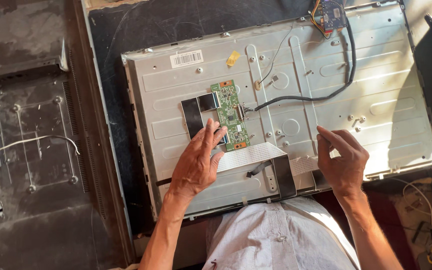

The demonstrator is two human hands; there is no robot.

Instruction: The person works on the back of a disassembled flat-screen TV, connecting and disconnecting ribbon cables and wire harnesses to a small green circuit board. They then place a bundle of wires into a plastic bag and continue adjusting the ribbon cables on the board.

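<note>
L hand [196, 162] lies flat on the panel [386, 100], fingers spread and open, tips on the near end of the green board [232, 116] and the black ribbon [194, 116] next to it; it clamps nothing. R hand [343, 160] is near the panel's near edge w/ thumb and forefinger drawn together just over the white ribbon [248, 156]. Can't tell if they actually pinch it.

The board sits abt mid-panel, a bit toward the left edge, long axis running near-to-far. The white ribbon runs from its near end along the near edge, under a black strap [284, 175].

To do this well, I'd say: keep the L hand pressing the board steady, put no weight on the chips, and work the ribbon straight along its length, no twisting, since flat cables crease easily. A black cable [326, 95] plugs into the board's right side and runs to a small board [332, 14] at the far right corner; keep clear of it.

The panel is grey stamped metal, screws all over, a white label and a yellow tape bit near the far left corner. It rests on a dark scuffed top. A black back cover [36, 150] lies left of it w/ loose white wire. Hard sun on the right side; tangled wires near the right corner.
</note>
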